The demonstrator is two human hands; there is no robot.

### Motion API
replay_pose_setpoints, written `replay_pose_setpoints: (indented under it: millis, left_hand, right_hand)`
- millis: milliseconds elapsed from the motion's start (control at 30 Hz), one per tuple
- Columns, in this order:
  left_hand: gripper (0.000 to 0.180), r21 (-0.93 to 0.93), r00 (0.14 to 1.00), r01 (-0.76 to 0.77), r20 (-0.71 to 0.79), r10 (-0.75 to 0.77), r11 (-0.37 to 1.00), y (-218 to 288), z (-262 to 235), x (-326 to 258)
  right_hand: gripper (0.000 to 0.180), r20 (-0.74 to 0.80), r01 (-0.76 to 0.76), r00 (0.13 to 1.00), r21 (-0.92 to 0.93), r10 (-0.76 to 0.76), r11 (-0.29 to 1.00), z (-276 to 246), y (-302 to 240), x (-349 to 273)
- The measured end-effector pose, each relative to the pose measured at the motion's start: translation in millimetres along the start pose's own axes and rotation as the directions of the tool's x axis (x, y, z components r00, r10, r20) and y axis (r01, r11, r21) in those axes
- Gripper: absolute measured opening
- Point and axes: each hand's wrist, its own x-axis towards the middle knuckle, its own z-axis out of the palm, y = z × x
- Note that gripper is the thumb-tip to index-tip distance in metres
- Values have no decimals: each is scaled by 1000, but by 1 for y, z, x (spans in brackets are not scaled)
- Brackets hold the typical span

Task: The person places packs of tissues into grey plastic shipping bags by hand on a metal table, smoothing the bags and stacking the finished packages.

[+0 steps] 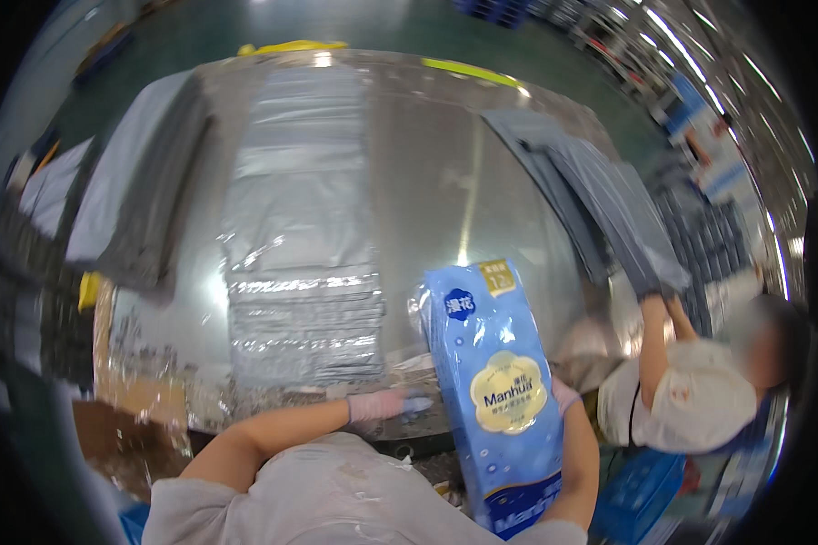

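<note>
While the right hand (565, 396) meets the right side of a tall blue film-wrapped pack (491, 327) tilted over the near edge of the shiny tabletop (418, 200), the gloved left hand (386, 406) hovers apart, outstretched, just beside it. Likely light, soft and slick, the pack probably calls for broad support along both long sides. The right hand's grip is hidden, its clamp impossible to tell; the right forearm (582, 468) covers a lower corner.
</note>
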Motion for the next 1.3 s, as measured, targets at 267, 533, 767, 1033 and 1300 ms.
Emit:
replay_pose_setpoints:
  millis: [267, 533, 767, 1033, 1300]
  left_hand:
    - [59, -46, 960, -12, -281, -1, 999, 7, -13, -43]
    - [67, 336, 756, -128, -576, 311, 933, 35, -18, -146]
    - [80, 412, 654, 149, -723, 222, 899, -47, -31, -195]
    - [63, 389, 530, 133, -805, 266, 912, -104, -56, -238]
    - [53, 397, 431, 289, -867, 252, 871, -76, -97, -269]
  right_hand:
    - [64, 125, 260, 945, 272, -302, 927, 118, -23, -61]
    - [57, 26, 436, 865, 453, -500, 778, 179, -46, -109]
    - [67, -180, 260, 930, -290, -320, 921, 230, 40, 1]
    - [69, -56, 364, 900, -449, -431, 816, 359, 11, -101]
    - [63, -41, 400, 867, -537, -497, 743, 407, -8, -114]
